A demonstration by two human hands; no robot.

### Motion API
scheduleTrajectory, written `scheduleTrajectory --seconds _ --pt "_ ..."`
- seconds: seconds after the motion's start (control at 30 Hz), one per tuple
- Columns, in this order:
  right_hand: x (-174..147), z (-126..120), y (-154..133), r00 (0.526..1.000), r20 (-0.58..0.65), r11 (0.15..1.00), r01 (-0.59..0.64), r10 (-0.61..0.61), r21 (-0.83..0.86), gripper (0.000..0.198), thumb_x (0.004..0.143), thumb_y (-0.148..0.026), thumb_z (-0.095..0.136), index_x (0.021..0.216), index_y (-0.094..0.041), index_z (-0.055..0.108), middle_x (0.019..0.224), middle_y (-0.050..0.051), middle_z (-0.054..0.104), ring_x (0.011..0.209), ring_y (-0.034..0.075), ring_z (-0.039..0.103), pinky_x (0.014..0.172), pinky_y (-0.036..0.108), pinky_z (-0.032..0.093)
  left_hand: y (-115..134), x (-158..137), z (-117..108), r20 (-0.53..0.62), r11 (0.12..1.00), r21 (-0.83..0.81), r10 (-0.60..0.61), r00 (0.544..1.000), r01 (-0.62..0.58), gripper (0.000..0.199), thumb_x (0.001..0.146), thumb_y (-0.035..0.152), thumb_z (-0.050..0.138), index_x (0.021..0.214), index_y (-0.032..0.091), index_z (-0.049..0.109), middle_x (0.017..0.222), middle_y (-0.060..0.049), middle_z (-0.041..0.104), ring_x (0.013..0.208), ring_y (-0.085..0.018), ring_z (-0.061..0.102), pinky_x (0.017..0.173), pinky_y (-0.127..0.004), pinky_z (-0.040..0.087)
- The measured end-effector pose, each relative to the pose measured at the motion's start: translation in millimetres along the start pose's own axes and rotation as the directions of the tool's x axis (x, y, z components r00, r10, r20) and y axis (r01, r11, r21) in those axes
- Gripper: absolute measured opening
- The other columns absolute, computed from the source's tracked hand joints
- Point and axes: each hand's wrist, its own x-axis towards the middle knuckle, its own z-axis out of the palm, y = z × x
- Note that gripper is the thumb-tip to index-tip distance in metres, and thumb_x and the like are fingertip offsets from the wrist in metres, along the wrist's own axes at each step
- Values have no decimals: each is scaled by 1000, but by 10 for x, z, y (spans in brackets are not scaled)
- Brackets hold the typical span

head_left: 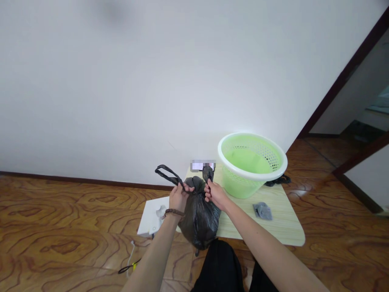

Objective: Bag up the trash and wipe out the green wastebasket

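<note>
Here, left hand (178,197) and right hand (218,194) tight on black bag (199,221), phone screen (197,166) blurred.

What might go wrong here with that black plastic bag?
The bulging black plastic bag extends past the front edge of the pale wood-grain table in this view, so it might drop if the left hand and right hand slip. Its creased neck could tear if pulled. The light-green plastic basket nearby might get bumped.

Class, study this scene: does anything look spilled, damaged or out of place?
A white cord lies loose on the wooden floor, left of the left arm, looking untidy there. Nothing appears spilled, and the black bag in the left hand and right hand shows no visible tear.
</note>
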Motion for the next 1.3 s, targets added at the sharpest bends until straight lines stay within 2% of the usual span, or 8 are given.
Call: scheduleTrajectory --seconds 0.2,0.4,0.53,0.73,0.87,1.0,1.23,1.3 --pt "-91 -123 102 994 -101 998 -39 34 -42 32 81 -47 46 65 -20 39 49 -9 30 35 5 25 33 20 35 -154 -66 -120 11 988 4 -154 988 154 20 69 29 64 67 15 49 50 7 39 42 -5 37 50 -26 44" --pt "-9 -114 -1 987 -143 991 -82 66 -110 30 86 -40 40 65 -18 40 46 -9 30 33 4 25 35 22 40 -149 -14 -40 -146 992 11 -123 982 126 16 71 22 61 66 14 48 49 7 39 38 -4 35 43 -25 42" --pt "44 -114 -48 981 -194 990 -49 23 -130 30 87 -38 37 66 -18 40 47 -9 33 33 4 27 37 22 42 -122 43 55 -145 986 71 -140 979 152 15 73 21 58 63 14 48 47 7 38 36 -4 34 43 -25 42" --pt "-82 -248 -67 999 -39 994 -17 13 -108 27 86 -38 40 72 -17 46 61 -2 47 43 7 40 40 23 44 -111 98 21 -188 967 134 -190 964 217 16 76 23 53 64 13 50 40 9 29 33 -4 29 39 -21 37" --pt "-179 -249 -122 999 25 996 -41 43 -79 31 82 -46 44 72 -17 47 59 -5 41 44 6 37 42 24 46 -87 110 -11 -193 956 138 -231 954 260 15 78 22 49 67 12 51 41 9 29 33 -4 29 38 -21 36" --pt "-191 -201 -121 998 41 993 41 -37 -109 31 77 -48 53 73 -18 45 58 -7 35 43 5 33 42 22 45 -63 108 -7 -174 955 146 -233 957 259 15 79 22 49 68 12 51 42 9 29 33 -4 30 39 -21 36" --pt "-24 -262 34 958 -269 971 31 -97 -239 35 84 -46 37 60 -20 36 47 -10 24 33 5 25 35 21 38 -108 77 -63 -177 954 182 -205 963 237 22 81 22 45 59 15 45 38 10 25 32 -3 23 39 -21 34" --pt "-13 -257 40 951 -282 960 46 -126 -275 35 84 -47 35 61 -20 36 47 -9 25 33 5 27 35 21 37 -120 80 -83 -188 944 209 -217 958 255 23 81 22 44 58 16 44 38 10 24 31 -3 22 38 -21 32"
